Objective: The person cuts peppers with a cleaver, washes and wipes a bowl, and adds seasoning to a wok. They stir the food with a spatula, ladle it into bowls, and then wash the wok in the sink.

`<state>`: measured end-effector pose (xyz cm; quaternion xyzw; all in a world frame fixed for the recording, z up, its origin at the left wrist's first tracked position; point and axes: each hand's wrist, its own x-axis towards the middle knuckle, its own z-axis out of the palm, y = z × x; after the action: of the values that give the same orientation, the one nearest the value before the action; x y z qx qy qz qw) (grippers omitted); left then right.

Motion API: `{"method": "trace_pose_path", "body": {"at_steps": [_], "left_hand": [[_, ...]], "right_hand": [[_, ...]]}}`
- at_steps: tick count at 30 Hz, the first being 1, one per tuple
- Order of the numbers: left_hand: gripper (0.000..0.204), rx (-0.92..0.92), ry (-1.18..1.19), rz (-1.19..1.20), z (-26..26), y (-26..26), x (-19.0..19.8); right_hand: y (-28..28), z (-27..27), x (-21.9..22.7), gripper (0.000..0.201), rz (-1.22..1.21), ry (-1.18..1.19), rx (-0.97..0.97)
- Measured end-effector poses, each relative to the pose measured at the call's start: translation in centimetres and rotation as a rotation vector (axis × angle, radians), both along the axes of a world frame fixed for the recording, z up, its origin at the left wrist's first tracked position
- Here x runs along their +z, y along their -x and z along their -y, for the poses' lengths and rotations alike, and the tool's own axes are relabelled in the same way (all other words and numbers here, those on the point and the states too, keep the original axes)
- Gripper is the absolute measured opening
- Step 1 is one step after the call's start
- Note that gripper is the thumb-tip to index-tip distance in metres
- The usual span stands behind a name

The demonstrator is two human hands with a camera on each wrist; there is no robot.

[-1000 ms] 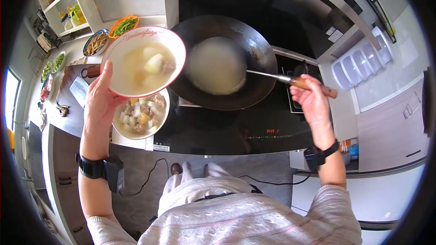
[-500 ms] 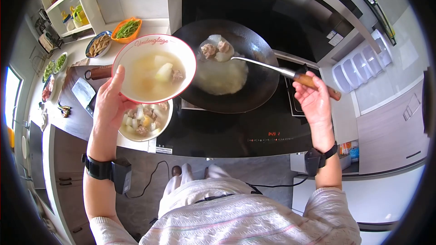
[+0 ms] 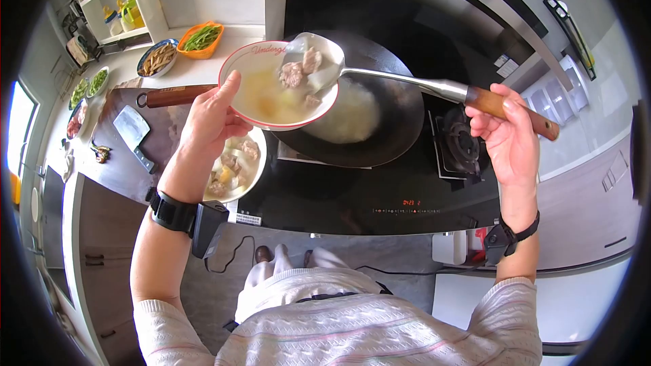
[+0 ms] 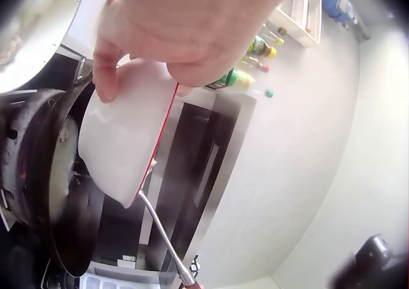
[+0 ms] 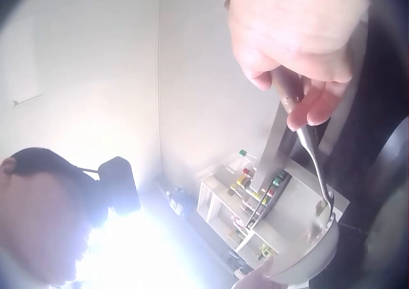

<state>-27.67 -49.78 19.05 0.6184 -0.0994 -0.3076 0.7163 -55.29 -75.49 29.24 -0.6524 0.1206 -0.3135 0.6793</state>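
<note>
My left hand grips a white red-rimmed bowl of pale soup with radish chunks, held above the counter beside the black wok. The same bowl shows from below in the left wrist view, fingers curled on its rim. My right hand holds the wooden handle of a steel ladle. Its scoop, loaded with meat and radish, hangs over the bowl's far rim. The right wrist view shows the ladle shaft running down to the bowl.
A second bowl of meat and radish stands on the counter under my left wrist. A cleaver lies on a dark board at left. Dishes of vegetables sit at the back left. Cloudy broth remains in the wok on the black cooktop.
The ladle rose out of the wok with meat and radish and swung left over the bowl. My left hand carried the bowl right and up toward the wok.
</note>
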Motion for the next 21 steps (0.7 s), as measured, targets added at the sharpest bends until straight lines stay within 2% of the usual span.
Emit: {"method": "trace_pose_path", "body": {"at_steps": [2, 3, 5, 6, 7, 11, 13, 14, 18, 20, 21], "left_hand": [[0.046, -0.004, 0.004, -0.009, -0.1, 0.1, -0.1], [0.047, -0.007, 0.017, -0.004, -0.2, 0.3, -0.1], [0.047, -0.005, 0.026, 0.0, -0.7, 0.5, -0.1], [0.048, -0.01, 0.042, 0.003, -1.0, 0.5, -0.2], [0.048, -0.015, 0.059, 0.008, -1.3, 0.6, -0.2], [0.049, 0.012, 0.105, -0.012, -3.3, 1.6, 0.3], [0.049, 0.06, 0.17, -0.026, -4.8, 1.9, 0.1], [0.05, -0.053, 0.2, -0.07, -6.5, 1.0, -0.4], [0.051, 0.015, 0.195, -0.06, -10.7, 2.3, -0.7], [0.047, 0.277, 0.123, -0.069, -11.7, 3.5, -0.1], [0.047, 0.274, 0.105, -0.066, -12.8, 3.6, -0.4]], "right_hand": [[0.3, -1.3, 0.1, 0.028, 0.035, 0.2, 0.005], [0.7, -1.7, 0.2, 0.028, 0.035, 0.197, 0.011], [1.6, -2.7, 0.4, 0.029, 0.083, 0.597, 0.022], [2.1, -3.2, 0.8, 0.031, 0.08, 0.637, 0.045], [2.3, -3.1, 0.5, 0.031, 0.082, 0.633, 0.05], [3.1, -1.3, -0.3, 0.031, 0.226, 0.369, -0.062], [3.4, -0.2, -1.2, 0.031, 0.198, 0.221, -0.109], [3.6, 0.2, -2.0, 0.031, 0.192, 0.206, -0.101], [4.8, 0.9, -5.3, 0.031, 0.067, 0.101, -0.221], [5.3, 1.1, -6.7, 0.031, 0.024, 0.066, -0.256], [5.6, 1.2, -7.2, 0.031, 0.022, 0.048, -0.26]]}}
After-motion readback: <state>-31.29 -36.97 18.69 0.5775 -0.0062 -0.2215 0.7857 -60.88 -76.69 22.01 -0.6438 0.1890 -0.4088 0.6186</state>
